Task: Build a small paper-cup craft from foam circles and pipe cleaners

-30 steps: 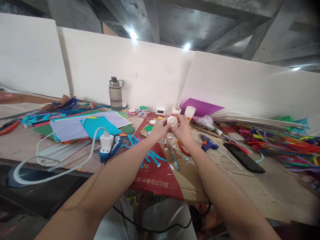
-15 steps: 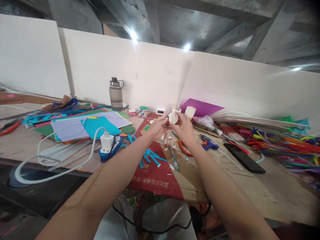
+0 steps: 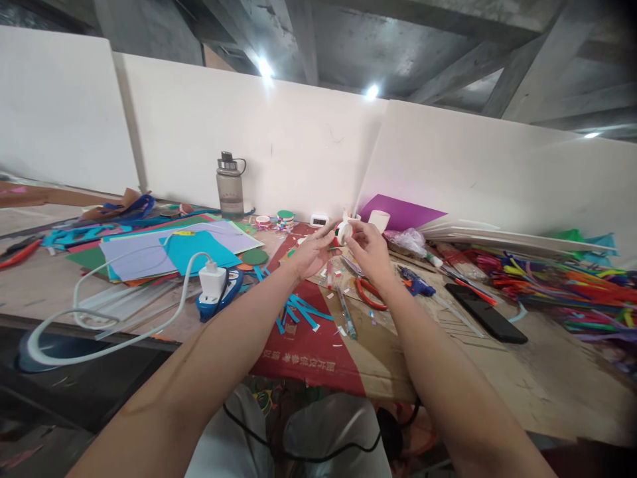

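Holding the small white cup (image 3: 343,232) pinched between your left hand (image 3: 312,251) and right hand (image 3: 369,251). Red bits already on it; more paper scraps (image 3: 334,277) lie unused below, so decorating looks partway done.

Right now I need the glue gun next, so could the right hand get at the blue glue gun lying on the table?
Probably yes. The blue glue gun lies in the open just right of the right hand, nothing stacked on it. But that hand and the left hand are both on the small white cup.

A craft workshop: coloured paper sheets (image 3: 169,249) at the surface's left, pipe cleaners (image 3: 562,279) at its right edge, a glue gun (image 3: 415,284), bare concrete beams (image 3: 348,40) overhead.
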{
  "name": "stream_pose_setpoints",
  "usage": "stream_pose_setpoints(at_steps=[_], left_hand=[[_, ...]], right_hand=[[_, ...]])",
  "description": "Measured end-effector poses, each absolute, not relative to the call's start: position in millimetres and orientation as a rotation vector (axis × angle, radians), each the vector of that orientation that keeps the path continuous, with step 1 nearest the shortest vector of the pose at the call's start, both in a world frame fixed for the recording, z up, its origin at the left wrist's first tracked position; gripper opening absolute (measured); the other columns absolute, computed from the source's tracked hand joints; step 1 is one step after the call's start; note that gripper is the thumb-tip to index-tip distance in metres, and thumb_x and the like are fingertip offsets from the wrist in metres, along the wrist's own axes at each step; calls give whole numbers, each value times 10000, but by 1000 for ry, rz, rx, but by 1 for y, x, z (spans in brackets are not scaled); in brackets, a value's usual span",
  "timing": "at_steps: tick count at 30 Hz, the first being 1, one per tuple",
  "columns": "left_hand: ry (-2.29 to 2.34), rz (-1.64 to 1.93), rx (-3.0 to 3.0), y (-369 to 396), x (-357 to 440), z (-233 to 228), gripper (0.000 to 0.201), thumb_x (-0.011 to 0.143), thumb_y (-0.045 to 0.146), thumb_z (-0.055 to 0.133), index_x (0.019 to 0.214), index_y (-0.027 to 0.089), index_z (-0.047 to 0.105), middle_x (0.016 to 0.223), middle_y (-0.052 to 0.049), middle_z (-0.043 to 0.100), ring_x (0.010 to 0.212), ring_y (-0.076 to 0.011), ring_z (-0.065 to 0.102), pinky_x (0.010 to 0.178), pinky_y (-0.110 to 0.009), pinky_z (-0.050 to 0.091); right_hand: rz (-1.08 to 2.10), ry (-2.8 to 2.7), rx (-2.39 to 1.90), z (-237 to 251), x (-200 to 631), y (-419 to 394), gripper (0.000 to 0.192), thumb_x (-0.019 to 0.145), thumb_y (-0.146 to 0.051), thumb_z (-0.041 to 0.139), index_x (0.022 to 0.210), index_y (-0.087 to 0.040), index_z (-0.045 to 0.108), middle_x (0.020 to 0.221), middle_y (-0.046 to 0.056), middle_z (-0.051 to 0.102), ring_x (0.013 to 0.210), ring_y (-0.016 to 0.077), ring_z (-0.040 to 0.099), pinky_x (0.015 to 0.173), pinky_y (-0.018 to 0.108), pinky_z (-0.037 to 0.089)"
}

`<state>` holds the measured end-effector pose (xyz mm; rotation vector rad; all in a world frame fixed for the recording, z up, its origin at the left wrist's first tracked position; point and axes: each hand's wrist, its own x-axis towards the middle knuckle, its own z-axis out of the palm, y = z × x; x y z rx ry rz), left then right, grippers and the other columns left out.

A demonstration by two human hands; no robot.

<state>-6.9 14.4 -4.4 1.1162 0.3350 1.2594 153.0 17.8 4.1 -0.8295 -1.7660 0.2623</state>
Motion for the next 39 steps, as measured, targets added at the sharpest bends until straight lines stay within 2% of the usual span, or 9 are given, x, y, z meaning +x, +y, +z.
stream_pose_setpoints(at_steps=[4, 9, 13, 18, 23, 25, 30, 33, 39], left_hand=[[334, 1272, 1097, 14, -6, -4, 401, 795, 287, 720, 1191, 260, 661, 972, -25, 673, 878, -129, 608, 860, -297, 481], [369, 1251, 1112, 14, -7, -4, 433, 784, 299, 736, 1209, 273, 657, 903, -10, 653, 791, -113, 598, 753, -260, 492], [382, 1264, 1106, 14, -7, -4, 413, 788, 298, 733, 1195, 264, 671, 878, -18, 657, 789, -120, 606, 708, -248, 498], [366, 1264, 1112, 12, -6, -3, 379, 793, 300, 728, 1163, 229, 682, 961, -47, 687, 814, -139, 626, 681, -254, 505], [349, 1317, 1061, 12, -6, -3, 339, 799, 265, 721, 1136, 237, 691, 952, -32, 695, 834, -128, 627, 738, -257, 511], [350, 1311, 1062, 13, -6, -4, 355, 800, 265, 720, 1153, 245, 688, 953, -30, 694, 834, -124, 629, 753, -257, 511], [354, 1304, 1092, 14, -7, -6, 382, 786, 271, 736, 1165, 245, 690, 1004, -40, 691, 849, -116, 630, 780, -253, 517], [343, 1316, 1092, 14, -7, -6, 380, 771, 265, 749, 1147, 241, 699, 1015, -41, 693, 874, -117, 629, 825, -266, 511], [306, 1313, 1071, 13, -7, -4, 361, 743, 262, 779, 1097, 226, 715, 834, -16, 686, 809, -119, 629, 843, -287, 500]], right_hand=[[294, -1810, -817, 5, 154, 19, 448, 795, -325, 651, 1231, -242, 588, 1172, 95, 568, 941, 203, 609, 838, 376, 548], [294, -1807, -791, 2, 156, 22, 521, 777, -351, 690, 1270, -235, 569, 1212, 108, 561, 1011, 229, 593, 857, 390, 540], [250, -1808, -819, 2, 155, 21, 472, 794, -340, 668, 1248, -247, 578, 1185, 99, 574, 909, 201, 610, 809, 379, 552], [194, -1746, -814, 4, 154, 17, 432, 803, -311, 635, 1219, -213, 576, 1152, 106, 579, 839, 179, 608, 755, 360, 559], [154, -1799, -827, 4, 153, 14, 417, 839, -345, 613, 1234, -217, 570, 1099, 96, 588, 802, 174, 601, 752, 363, 555], [131, -1824, -821, 5, 153, 13, 414, 853, -351, 602, 1242, -215, 567, 1104, 98, 583, 834, 184, 605, 776, 374, 552], [30, -1867, -772, 8, 153, 10, 385, 865, -315, 590, 1238, -218, 574, 1186, 118, 552, 1057, 233, 573, 933, 428, 509], [36, -1869, -742, 9, 152, 10, 381, 866, -301, 589, 1235, -207, 579, 1196, 124, 545, 1073, 232, 568, 925, 414, 517], [15, -1880, -702, 9, 153, 10, 390, 871, -290, 587, 1256, -238, 565, 1191, 115, 552, 1092, 237, 561, 943, 436, 511]])
